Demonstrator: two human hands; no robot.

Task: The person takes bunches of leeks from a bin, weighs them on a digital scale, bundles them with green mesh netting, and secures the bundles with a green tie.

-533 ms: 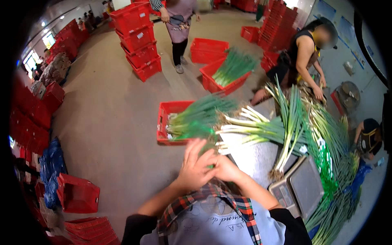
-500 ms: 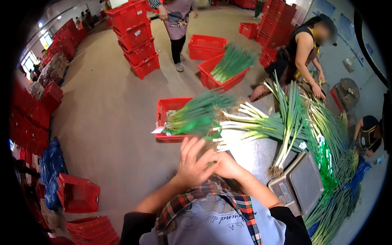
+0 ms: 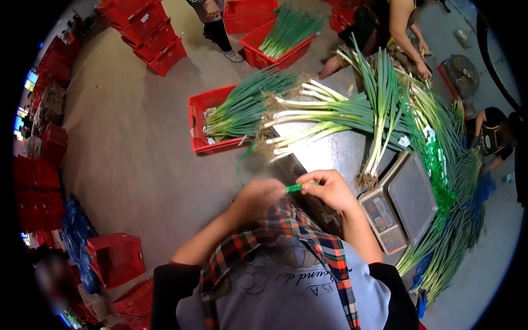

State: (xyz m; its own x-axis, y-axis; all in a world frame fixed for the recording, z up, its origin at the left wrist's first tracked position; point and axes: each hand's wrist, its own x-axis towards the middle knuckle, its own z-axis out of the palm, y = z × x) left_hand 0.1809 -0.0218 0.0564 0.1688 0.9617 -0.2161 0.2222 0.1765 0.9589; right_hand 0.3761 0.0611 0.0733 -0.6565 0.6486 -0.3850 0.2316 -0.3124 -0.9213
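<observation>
In front of my chest both hands are closed on a short, bunched green plastic strip (image 3: pixel 293 188). My left hand (image 3: pixel 257 198), slightly smeared by motion, grips its left end. The thumb and fingers of my right hand (image 3: pixel 331 191) pinch the other end. From my left hand a thin green band loops up toward the red crate ahead. Just beyond my hands, leeks with white stems and roots (image 3: pixel 308 117) lie on a metal table (image 3: pixel 308 153). One bunch (image 3: pixel 379 121) lies across the others, roots toward me. More leeks (image 3: pixel 236 113) fill the red crate (image 3: pixel 195 132) to the left.
A weighing scale (image 3: pixel 399 203) stands on the table at my right, beside a long heap of leeks (image 3: pixel 456 220) with green netting (image 3: pixel 440 176). Stacked red crates (image 3: pixel 146 33) stand far left. A co-worker's arm (image 3: pixel 404 33) reaches into leeks at the far right; another person (image 3: pixel 212 22) stands ahead.
My hands have drawn apart, and the green strip now shows between them. The view has tipped downward, so the crates and leeks appear higher.
</observation>
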